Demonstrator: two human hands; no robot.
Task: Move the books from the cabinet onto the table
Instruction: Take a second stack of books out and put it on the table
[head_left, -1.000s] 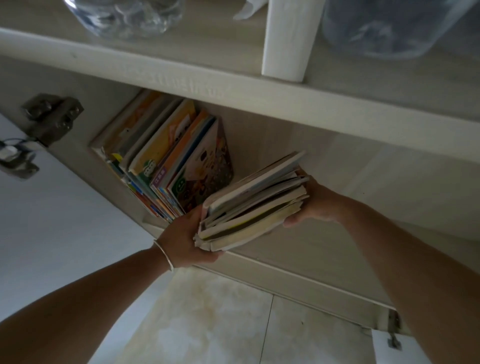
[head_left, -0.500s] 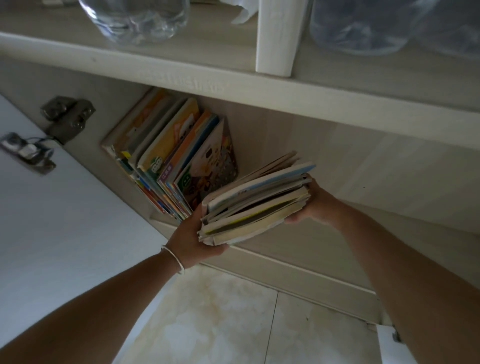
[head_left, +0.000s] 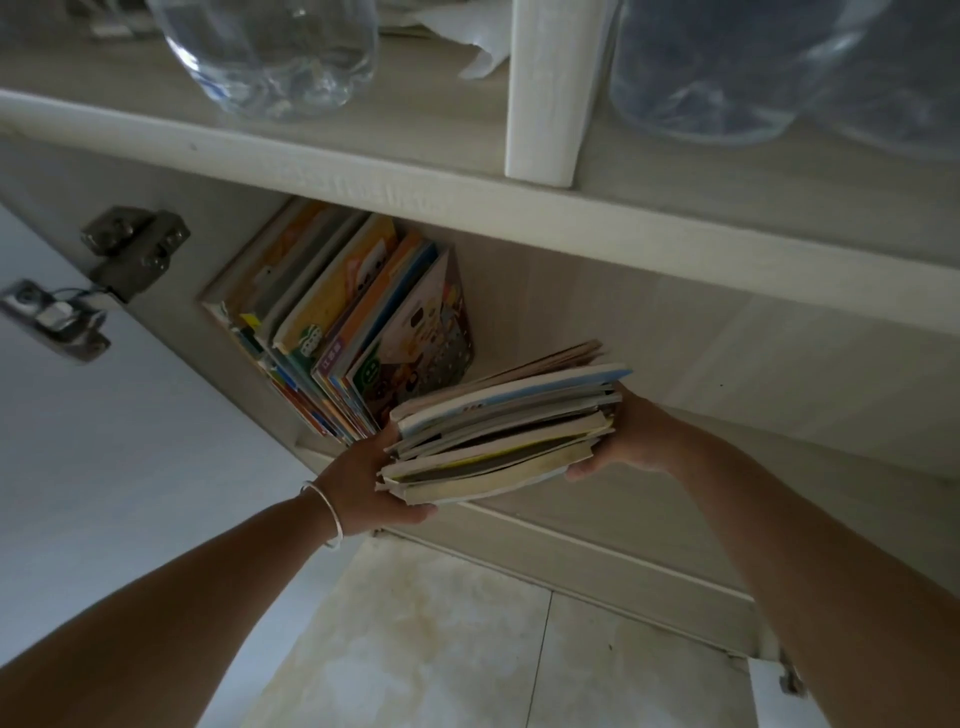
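Left hand (head_left: 366, 486) and right hand (head_left: 631, 441) grip a stack of thin books (head_left: 498, 431), apparently clear of the cabinet shelf (head_left: 675, 332), beside upright picture books (head_left: 353, 322).

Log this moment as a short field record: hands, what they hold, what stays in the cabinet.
left hand: grips the near-left end of the held stack
right hand: supports the stack's far end
held stack: thin books, lying flat, at the cabinet opening
leaning books: remain inside, tilted against the left wall
upper shelf: clear bottles
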